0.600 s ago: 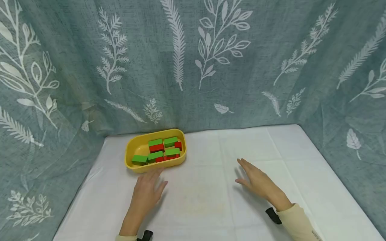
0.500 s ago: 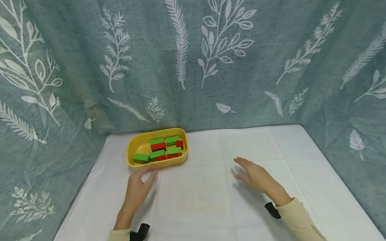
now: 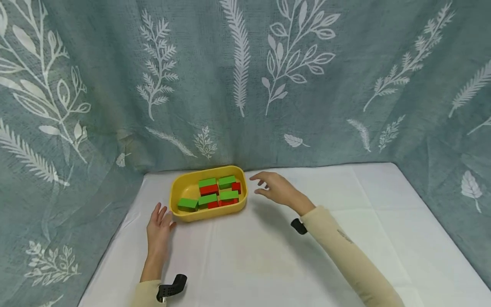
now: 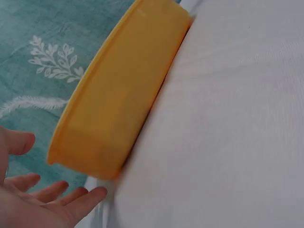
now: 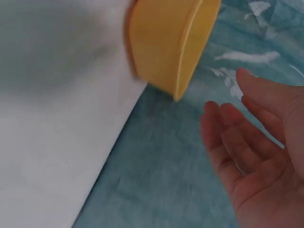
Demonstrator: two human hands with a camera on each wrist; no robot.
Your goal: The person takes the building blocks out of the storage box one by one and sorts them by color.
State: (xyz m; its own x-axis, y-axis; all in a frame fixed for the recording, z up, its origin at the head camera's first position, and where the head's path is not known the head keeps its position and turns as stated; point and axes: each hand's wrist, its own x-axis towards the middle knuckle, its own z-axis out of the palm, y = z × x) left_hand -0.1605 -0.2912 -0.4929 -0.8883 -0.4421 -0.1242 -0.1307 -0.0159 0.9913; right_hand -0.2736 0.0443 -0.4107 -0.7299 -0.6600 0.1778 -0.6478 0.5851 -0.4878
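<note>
A yellow plastic tub [image 3: 203, 216] stands at the back left of the white-covered table. Several green blocks [image 3: 188, 204] and red blocks [image 3: 209, 189] lie inside it. My left hand [image 3: 158, 232] is at the tub's near left corner, fingers relaxed and palm turned toward it. In the left wrist view those fingers [image 4: 80, 204] spread beside the end of the tub [image 4: 114, 95]. My right hand [image 3: 280, 189] hovers just off the tub's right end, fingers loosely bent and holding nothing. The right wrist view has a gap between its fingertips and the tub's rim [image 5: 187, 52].
A white cloth [image 3: 261, 256] covers the table. Behind and at both sides hangs a green-grey curtain [image 3: 215, 85] with white leaf prints, close to the tub's back. A black wrist mount [image 3: 172, 288] sits on the left sleeve, another mount [image 3: 298, 226] on the right.
My right hand has moved left and farther back to the tub's right end. The left hand has shifted left from the tub's front to its left corner and turned palm inward.
</note>
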